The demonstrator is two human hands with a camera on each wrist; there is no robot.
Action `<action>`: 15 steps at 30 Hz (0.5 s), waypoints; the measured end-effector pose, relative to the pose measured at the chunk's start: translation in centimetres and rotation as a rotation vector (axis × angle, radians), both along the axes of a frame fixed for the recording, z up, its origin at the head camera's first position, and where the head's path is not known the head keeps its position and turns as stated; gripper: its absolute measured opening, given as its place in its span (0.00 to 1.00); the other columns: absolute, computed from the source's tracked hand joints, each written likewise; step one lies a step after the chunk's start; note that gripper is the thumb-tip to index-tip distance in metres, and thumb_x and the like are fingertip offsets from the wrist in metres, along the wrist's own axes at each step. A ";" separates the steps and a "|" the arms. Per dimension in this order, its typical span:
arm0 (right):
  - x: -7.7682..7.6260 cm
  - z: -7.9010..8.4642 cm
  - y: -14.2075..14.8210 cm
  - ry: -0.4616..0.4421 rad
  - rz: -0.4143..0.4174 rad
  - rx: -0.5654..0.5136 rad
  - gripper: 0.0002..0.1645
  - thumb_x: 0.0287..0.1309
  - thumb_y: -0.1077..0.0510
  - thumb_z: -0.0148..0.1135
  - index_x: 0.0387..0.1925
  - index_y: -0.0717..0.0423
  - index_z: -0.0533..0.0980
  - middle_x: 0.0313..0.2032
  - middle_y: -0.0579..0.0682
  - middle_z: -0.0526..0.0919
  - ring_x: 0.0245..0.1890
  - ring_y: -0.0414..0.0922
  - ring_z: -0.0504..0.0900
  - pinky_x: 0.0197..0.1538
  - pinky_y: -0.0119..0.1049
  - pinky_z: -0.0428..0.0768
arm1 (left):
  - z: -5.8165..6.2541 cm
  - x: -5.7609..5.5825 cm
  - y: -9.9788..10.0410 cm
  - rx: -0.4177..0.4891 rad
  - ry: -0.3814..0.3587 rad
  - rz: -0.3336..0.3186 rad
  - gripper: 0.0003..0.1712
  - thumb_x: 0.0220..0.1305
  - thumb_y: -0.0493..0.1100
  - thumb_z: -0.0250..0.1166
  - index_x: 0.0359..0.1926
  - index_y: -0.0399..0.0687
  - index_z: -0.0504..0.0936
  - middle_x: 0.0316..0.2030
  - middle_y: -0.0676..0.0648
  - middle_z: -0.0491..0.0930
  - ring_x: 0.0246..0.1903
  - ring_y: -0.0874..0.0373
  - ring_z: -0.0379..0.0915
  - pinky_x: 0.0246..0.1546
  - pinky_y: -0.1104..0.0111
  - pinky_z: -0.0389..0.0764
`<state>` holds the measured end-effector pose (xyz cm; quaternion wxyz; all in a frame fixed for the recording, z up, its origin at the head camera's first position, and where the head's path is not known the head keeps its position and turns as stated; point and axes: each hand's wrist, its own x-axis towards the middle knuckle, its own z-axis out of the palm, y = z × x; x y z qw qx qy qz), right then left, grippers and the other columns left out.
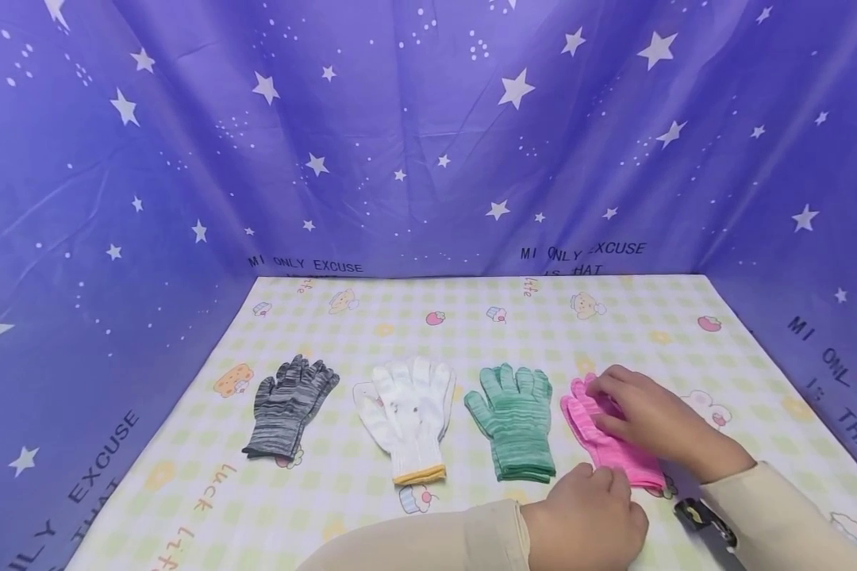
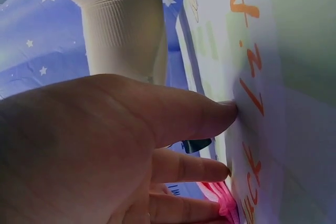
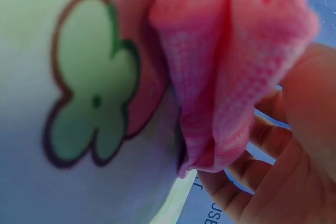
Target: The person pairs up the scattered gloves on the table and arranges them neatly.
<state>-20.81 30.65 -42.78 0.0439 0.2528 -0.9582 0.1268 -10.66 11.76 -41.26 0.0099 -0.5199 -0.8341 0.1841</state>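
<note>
A pair of pink gloves point(image 1: 614, 444) lies stacked flat on the table, fingers pointing away. My right hand point(image 1: 657, 416) rests over its right side and fingers with loosely bent fingers. In the right wrist view, the pink gloves' cuff point(image 3: 210, 66) gapes close up, and the right hand point(image 3: 304, 129) lies beyond it. Near the cuff's left corner is my left hand point(image 1: 589, 515). The left wrist view shows the left hand point(image 2: 136, 124) with thumb and fingers extended, tips at the tabletop and beside the pink knit point(image 2: 224, 198).
Left of the pink pair, in a row, lie green gloves point(image 1: 517, 424), white gloves point(image 1: 414, 416) with a yellow hem, and grey-black gloves point(image 1: 289, 412). A checkered cloth point(image 1: 314, 507) covers the table. Purple star-printed curtains point(image 1: 400, 119) enclose the back and sides. A black strap point(image 1: 703, 519) hangs at the right wrist.
</note>
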 end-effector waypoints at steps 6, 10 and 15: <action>0.6 0.2 0.6 -0.040 -0.041 0.020 0.20 0.53 0.53 0.80 0.47 0.48 0.82 0.43 0.41 0.80 0.37 0.37 0.77 0.46 0.43 0.82 | 0.1 0.0 0.1 -0.015 -0.048 -0.050 0.14 0.77 0.60 0.49 0.56 0.69 0.74 0.52 0.59 0.73 0.46 0.66 0.68 0.47 0.70 0.73; 0.9 0.6 0.6 -0.056 -0.039 0.036 0.17 0.55 0.53 0.77 0.46 0.47 0.83 0.40 0.39 0.80 0.35 0.35 0.75 0.43 0.42 0.81 | 0.7 -0.5 -0.8 -0.034 -0.167 -0.057 0.23 0.77 0.63 0.49 0.67 0.68 0.69 0.67 0.52 0.67 0.65 0.61 0.64 0.67 0.66 0.69; 0.9 1.4 -0.1 0.010 -0.047 0.029 0.14 0.57 0.54 0.75 0.46 0.49 0.84 0.41 0.42 0.84 0.41 0.43 0.84 0.48 0.50 0.83 | 3.4 -2.6 -4.0 0.068 -0.194 0.046 0.33 0.70 0.71 0.56 0.70 0.68 0.67 0.75 0.53 0.59 0.77 0.58 0.51 0.77 0.61 0.57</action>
